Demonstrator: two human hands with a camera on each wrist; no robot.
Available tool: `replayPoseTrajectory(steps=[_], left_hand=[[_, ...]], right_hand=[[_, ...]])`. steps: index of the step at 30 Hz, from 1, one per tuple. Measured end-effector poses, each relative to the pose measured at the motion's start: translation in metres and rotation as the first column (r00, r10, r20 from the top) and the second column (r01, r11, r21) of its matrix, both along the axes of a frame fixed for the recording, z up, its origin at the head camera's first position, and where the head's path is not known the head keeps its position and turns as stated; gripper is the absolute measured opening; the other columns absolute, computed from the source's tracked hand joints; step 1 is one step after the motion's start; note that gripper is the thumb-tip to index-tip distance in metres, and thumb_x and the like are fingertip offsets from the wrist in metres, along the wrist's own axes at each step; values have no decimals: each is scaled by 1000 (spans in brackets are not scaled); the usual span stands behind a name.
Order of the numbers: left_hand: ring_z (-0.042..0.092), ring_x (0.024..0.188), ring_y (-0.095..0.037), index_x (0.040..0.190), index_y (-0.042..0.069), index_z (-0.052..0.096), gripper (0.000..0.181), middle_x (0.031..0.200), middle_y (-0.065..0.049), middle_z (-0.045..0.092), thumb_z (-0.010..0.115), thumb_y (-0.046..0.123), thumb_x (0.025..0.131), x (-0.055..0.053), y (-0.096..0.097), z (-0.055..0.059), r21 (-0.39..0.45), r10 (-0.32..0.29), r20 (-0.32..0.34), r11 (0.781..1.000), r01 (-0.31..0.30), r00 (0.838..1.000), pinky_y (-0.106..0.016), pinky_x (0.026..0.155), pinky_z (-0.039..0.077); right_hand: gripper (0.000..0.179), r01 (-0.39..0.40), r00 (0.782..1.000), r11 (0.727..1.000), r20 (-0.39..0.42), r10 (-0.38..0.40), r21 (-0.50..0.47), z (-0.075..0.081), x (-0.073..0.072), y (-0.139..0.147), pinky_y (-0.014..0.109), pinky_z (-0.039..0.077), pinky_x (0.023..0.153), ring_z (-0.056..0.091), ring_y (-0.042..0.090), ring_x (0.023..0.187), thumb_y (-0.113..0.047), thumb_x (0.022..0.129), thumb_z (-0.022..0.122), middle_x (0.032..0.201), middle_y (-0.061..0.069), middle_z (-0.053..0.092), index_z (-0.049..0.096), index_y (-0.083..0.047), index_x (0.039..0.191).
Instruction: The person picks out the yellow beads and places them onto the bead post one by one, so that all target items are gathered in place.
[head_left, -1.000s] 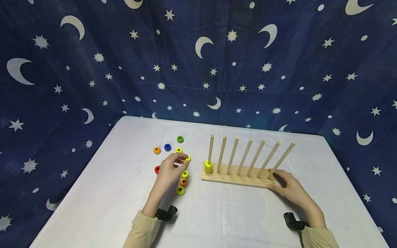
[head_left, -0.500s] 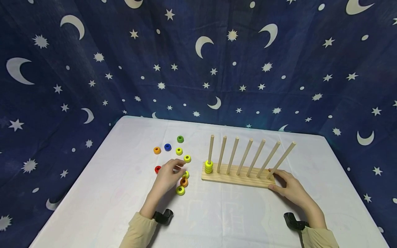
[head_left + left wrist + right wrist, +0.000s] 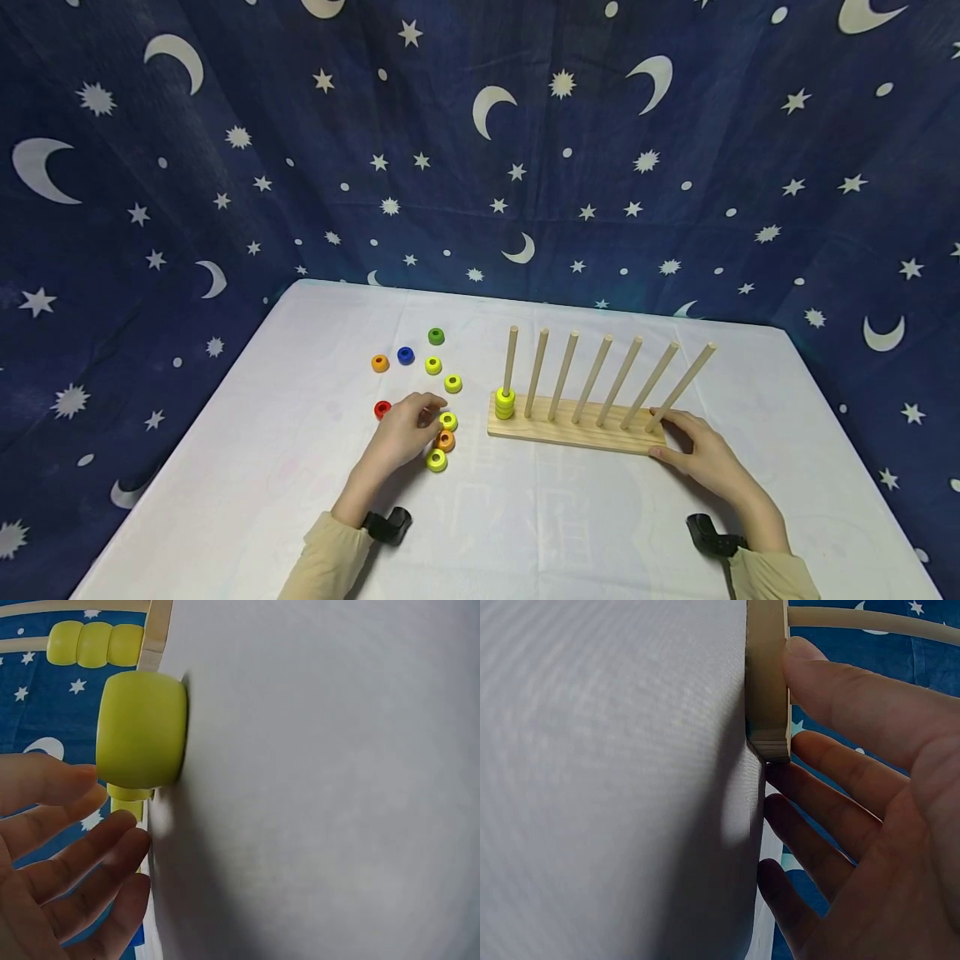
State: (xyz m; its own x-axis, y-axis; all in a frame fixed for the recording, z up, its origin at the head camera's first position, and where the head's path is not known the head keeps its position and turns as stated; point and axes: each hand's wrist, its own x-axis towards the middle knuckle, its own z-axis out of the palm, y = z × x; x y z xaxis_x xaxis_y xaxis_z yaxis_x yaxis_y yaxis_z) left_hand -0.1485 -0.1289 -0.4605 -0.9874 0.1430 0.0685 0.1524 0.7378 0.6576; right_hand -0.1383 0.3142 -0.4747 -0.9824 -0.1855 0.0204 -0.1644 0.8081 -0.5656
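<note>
My left hand [image 3: 401, 433] hovers with loosely bent, parted fingers beside a yellow bead [image 3: 448, 421] and an orange bead [image 3: 445, 441]. In the left wrist view, a large yellow bead [image 3: 141, 729] sits on the white cloth, with the thumb tip [image 3: 79, 780] at its near side and nothing between the fingers. A wooden stand [image 3: 570, 431] carries a row of upright pegs. Stacked on its leftmost peg are three yellow beads [image 3: 505, 403]. At the stand's right end, my right hand [image 3: 701, 454] grips the base, thumb in front and forefinger behind.
More loose beads lie left of the stand: a green bead [image 3: 436, 337], a blue bead [image 3: 406, 356], an orange bead [image 3: 380, 363], a red bead [image 3: 382, 409] and several yellow ones. Behind the white-covered table [image 3: 600, 533] hangs a star-patterned cloth [image 3: 450, 167].
My left hand has let go of a yellow bead, left on the table farther back, and moved toward the nearer yellow bead. The right hand and stand have stayed put.
</note>
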Motion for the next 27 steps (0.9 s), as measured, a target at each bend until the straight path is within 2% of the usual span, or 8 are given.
replayPoseTrajectory(steps=[8, 19, 27], left_hand=[[52, 75, -15, 108, 10, 69, 28, 85, -4, 62, 71, 8, 81, -6, -1, -1, -26, -31, 58, 999, 32, 998, -28, 68, 42], [56, 82, -15, 107, 13, 70, 29, 91, -3, 62, 70, 5, 79, -11, -4, -1, -27, -89, 92, 995, 92, 992, -30, 74, 47], [54, 86, -15, 106, 18, 71, 33, 93, -2, 58, 70, 3, 77, -13, -4, -2, -36, -108, 137, 993, 114, 985, -29, 71, 44]], right_hand=[[64, 1, 1000, 1000, -6, -1, 5, 0, 0, 0, 67, 31, 101, 41, 50, 128, -30, 81, 76, 134, 27, 53, 52, -2, 133], [64, -1, 1000, 1000, -6, 1, 0, -2, 0, 2, 68, 30, 101, 39, 50, 129, -31, 81, 75, 135, 26, 51, 52, -1, 133], [65, 4, 1000, 1000, 2, -4, 6, -3, -1, 3, 68, 30, 102, 39, 50, 130, -32, 81, 75, 135, 26, 51, 51, -1, 133]])
